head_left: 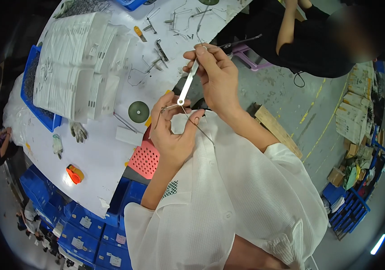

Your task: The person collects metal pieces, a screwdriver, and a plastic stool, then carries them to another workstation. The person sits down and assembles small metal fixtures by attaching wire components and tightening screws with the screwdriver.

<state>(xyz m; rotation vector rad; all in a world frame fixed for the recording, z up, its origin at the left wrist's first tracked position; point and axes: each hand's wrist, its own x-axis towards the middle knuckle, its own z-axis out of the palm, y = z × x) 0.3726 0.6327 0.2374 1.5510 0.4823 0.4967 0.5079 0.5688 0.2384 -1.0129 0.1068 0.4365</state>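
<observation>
A flat silver metal bar (188, 84) slants between my two hands, with a round pivot and thin bent wires at its lower end. My right hand (219, 76) pinches the bar's upper end, where a thin wire sticks up past the fingertips. Around the lower end, my left hand (174, 137) has its thumb and fingers curled on either side of the wires. One wire (205, 135) runs down from there over the white shirt. Part of the left fingers is hidden behind the metal piece.
Stacked white trays (66, 67), a blue bin (28, 85), bent wire parts (158, 56), a green disc (139, 111), a glove (78, 131) and an orange tape roll (74, 174) lie on the white table (98, 153). Another person (309, 40) sits at upper right.
</observation>
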